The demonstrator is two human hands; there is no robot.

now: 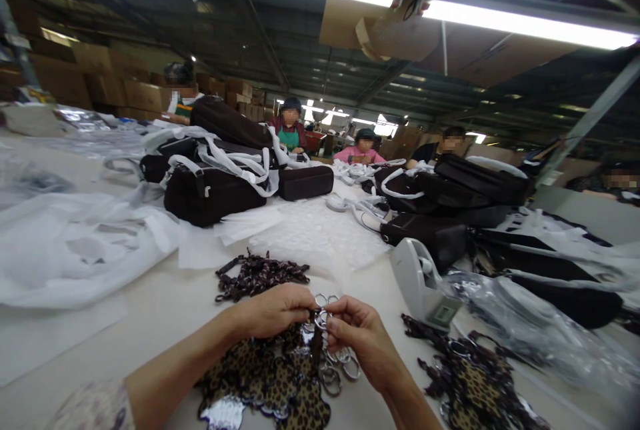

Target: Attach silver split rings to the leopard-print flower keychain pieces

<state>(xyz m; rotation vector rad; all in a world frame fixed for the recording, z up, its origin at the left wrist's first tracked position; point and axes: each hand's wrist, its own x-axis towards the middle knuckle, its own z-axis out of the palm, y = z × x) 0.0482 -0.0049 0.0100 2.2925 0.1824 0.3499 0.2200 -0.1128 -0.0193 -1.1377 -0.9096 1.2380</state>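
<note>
1. From my end, the metal ring (321,313) sits up between the two hands, above the front heap, with a dark strap (316,348) hanging just below it.
2. I judge the main risk to be a slip: the ring is small and smooth, and a pinch by the fingertips alone could let it spring loose and drop among the loose rings (332,381) below, where I would struggle to tell it apart.
3. A snag seems possible too—the strap hangs right against the heap of leopard-print tags (270,377), so a sharp lift might drag a neighbour along.
4. The left hand (277,310) is nearly closed, thumb and forefinger pinched on what looks like the strap's upper end; I can't tell whether they also bear on the ring.
5. The right hand (357,325) has thumb and forefinger drawn narrow on the ring's right edge, its other fingers curled.
6. Beyond the left hand lies a dark braided pile (263,275); off to the right, a second leopard-print pile (473,383) lies in front of a grey device (417,283).
7. Farther out I see dark bags (215,193) with white-wrapped handles, and co-workers behind them.
</note>
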